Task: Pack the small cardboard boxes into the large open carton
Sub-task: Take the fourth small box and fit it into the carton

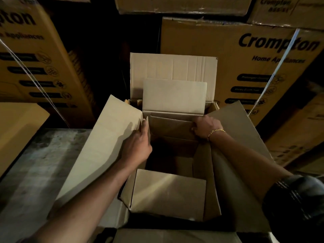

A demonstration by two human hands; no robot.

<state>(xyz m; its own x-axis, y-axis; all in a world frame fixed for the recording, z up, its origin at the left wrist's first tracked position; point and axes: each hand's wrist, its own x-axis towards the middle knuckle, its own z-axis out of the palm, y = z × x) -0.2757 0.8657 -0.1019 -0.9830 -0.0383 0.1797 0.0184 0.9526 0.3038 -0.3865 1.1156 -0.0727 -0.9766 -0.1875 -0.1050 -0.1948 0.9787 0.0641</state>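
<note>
The large open carton [108, 137] stands below me with its flaps spread left, right and back. Inside it sits a smaller open cardboard box [173, 130], whose far flap stands upright and whose near flap [168, 193] folds toward me. My left hand [138, 142] presses flat against the small box's left side, beside the carton's left flap. My right hand [205, 127], with a gold bracelet on the wrist, grips the small box's right rim. The inside of the small box is dark.
Big printed appliance cartons [228, 55] are stacked behind and on both sides. A grey floor [35, 163] shows at the left. A plain brown box [15, 130] sits at the far left edge. White strapping [278, 67] runs across the right stack.
</note>
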